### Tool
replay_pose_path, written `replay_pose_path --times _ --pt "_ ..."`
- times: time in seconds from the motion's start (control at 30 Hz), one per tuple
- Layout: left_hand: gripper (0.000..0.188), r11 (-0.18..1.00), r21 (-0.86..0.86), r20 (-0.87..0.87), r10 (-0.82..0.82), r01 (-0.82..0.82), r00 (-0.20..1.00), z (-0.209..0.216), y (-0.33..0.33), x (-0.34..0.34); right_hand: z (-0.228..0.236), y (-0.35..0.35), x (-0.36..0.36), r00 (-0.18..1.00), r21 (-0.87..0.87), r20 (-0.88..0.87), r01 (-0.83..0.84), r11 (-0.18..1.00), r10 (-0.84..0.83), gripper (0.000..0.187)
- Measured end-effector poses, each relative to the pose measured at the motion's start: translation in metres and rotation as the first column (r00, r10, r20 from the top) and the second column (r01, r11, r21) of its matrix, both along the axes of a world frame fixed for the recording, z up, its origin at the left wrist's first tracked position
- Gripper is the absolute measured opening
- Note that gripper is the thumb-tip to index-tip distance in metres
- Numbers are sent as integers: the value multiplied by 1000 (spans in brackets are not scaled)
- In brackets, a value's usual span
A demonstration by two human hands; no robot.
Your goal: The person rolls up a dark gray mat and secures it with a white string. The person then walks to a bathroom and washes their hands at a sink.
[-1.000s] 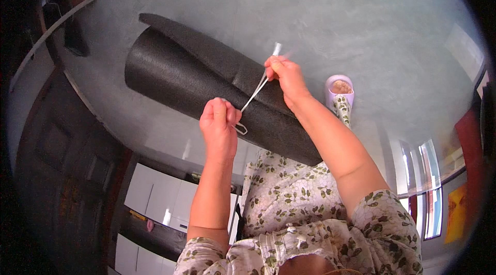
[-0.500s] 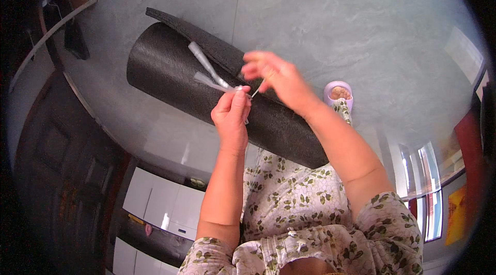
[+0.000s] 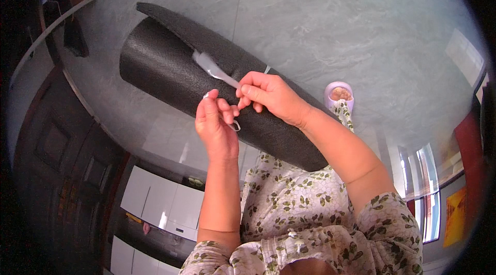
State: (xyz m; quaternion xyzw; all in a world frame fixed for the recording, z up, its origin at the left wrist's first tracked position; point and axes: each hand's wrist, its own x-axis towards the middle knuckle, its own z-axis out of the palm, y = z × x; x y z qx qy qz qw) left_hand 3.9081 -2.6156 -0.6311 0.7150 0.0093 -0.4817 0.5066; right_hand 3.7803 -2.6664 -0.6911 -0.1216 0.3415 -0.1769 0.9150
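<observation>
A rolled black mat lies slantwise in front of me, its loose far flap lifting slightly off the roll. My right hand is over the roll, thumb and fingers closed on the end of a pale, translucent strip. From that pinch the strip runs up and left across the mat. Beside it, my left hand has its fingers curled, with a bit of white at the thumb tip. A small white loop hangs out by its fingers, apparently the same strap-like material. How the pieces join is hidden.
Grey marbled floor spreads beyond the mat. My foot in a lilac slipper is to the right of the roll. A dark panelled door stands at left, white cabinets at lower left.
My right hand has come down and left and now pinches the strip. My left hand has shifted left, and its fingers have loosened. The mat has turned slightly.
</observation>
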Motion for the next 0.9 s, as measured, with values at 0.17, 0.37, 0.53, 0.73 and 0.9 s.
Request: replay_pose_path --times 0.17,0.37,0.53,0.73,0.9 --pt "25 990 4 -56 -138 138 989 1 -3 8 2 -4 -3 999 -159 20 -47 986 51 17" --pt "27 959 81 -98 -262 271 960 9 -7 14 9 2 -31 998 -60 -19 -63 996 62 19" --pt "22 807 -28 68 -588 590 806 17 -9 9 -10 10 -20 963 -403 -271 -110 909 -4 15" --pt "23 645 135 223 -759 752 612 21 -68 3 -15 20 -14 903 -815 -412 -306 492 -123 12" --pt "24 718 398 725 -628 572 284 7 -101 -18 -21 27 -3 906 -732 -403 -232 640 -132 15"
